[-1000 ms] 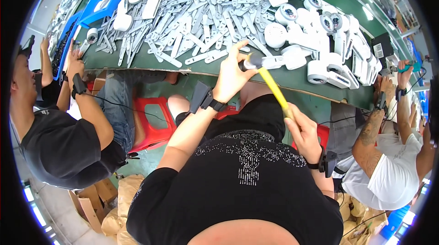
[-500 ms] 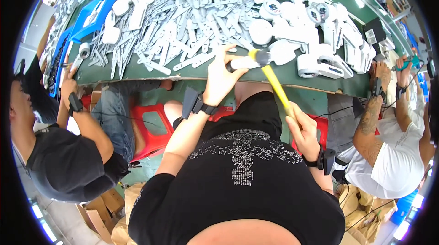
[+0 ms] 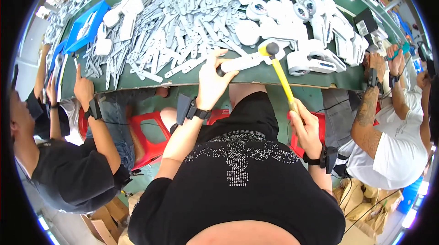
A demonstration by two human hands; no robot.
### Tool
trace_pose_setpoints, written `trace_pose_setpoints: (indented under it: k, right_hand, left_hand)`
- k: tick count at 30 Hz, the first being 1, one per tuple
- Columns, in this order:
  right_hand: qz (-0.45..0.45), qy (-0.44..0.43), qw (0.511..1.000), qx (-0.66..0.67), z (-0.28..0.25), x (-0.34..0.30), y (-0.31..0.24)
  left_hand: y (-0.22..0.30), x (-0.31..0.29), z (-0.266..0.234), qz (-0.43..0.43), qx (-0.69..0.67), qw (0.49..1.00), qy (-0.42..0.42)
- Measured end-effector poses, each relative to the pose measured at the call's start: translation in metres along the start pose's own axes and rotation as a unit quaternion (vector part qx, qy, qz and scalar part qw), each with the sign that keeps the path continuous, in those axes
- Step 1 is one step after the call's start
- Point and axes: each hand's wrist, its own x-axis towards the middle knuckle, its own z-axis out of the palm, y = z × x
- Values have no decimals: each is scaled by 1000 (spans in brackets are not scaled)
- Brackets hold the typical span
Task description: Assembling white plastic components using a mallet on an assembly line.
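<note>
My left hand [image 3: 211, 80] is closed around a long white plastic piece [image 3: 245, 62] with a dark end, holding it just above the near edge of the table. In my right hand [image 3: 305, 128] is the yellow handle of a mallet [image 3: 283, 81]. The mallet's head, yellow with a dark face, overlaps the right end of the white piece; whether they touch I cannot tell. Just beyond lie several white plastic housings [image 3: 248, 32] with rounded heads, and a wide heap of flat grey-white strips [image 3: 183, 30].
A blue tray [image 3: 73, 43] stands at the left of the green table [image 3: 192, 77]. Co-workers sit on both sides: a hand [image 3: 83, 87] at the left, a tattooed forearm [image 3: 367, 108] at the right. A dark box [image 3: 366, 24] is at the far right; red stools [image 3: 146, 128] stand below the table.
The mallet head has come up off its blurred, lower position and now shows sharply. My left hand still grips the white piece. The left co-worker's hand has shifted toward me.
</note>
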Motion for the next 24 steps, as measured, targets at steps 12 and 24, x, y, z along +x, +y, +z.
trace_pose_setpoints:
  k: [12, 24]
  right_hand:
    - [78, 36, 986, 143, 15, -4, 21]
    - [68, 77, 959, 264, 46, 13, 25]
  left_hand:
    - [9, -15, -15, 31, -50, 996, -66]
    - [-9, -9, -48, -284, -524, 790, -146]
